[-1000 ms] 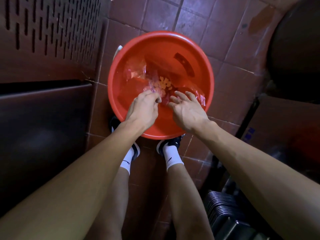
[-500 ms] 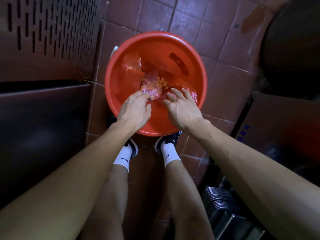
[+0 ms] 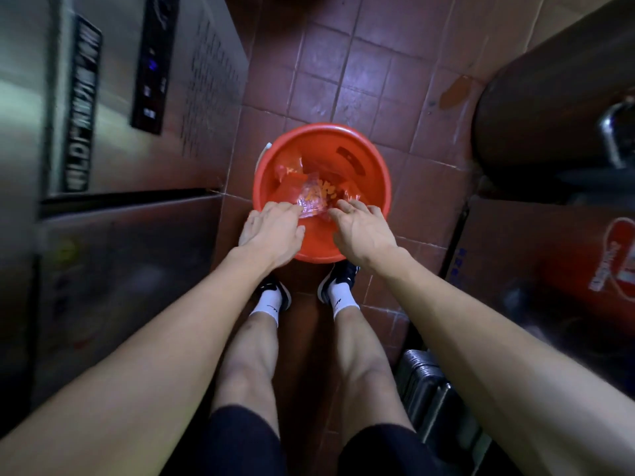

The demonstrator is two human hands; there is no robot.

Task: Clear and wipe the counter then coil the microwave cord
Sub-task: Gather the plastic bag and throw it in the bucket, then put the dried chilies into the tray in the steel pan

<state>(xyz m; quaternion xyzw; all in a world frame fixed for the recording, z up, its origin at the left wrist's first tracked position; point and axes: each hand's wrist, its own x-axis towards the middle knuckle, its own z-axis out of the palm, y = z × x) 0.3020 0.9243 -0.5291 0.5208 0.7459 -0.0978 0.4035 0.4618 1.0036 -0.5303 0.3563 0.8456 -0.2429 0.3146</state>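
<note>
Red bucket point(image 3: 376, 173), reddish tiled floor point(image 3: 347, 73), steel appliance point(image 3: 113, 255)

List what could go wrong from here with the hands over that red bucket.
The clear plastic wrapper with orange bits lies loose in the red bucket; the left hand or right hand might snag it and scatter scraps on the tiled floor. The bucket sits right at the shoes, so a step could tip it.

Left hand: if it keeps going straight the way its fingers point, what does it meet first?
Most likely the clear plastic bag of orange scraps inside the red bucket; the left hand fingertips seem right at its edge, though depth is unclear.
</note>
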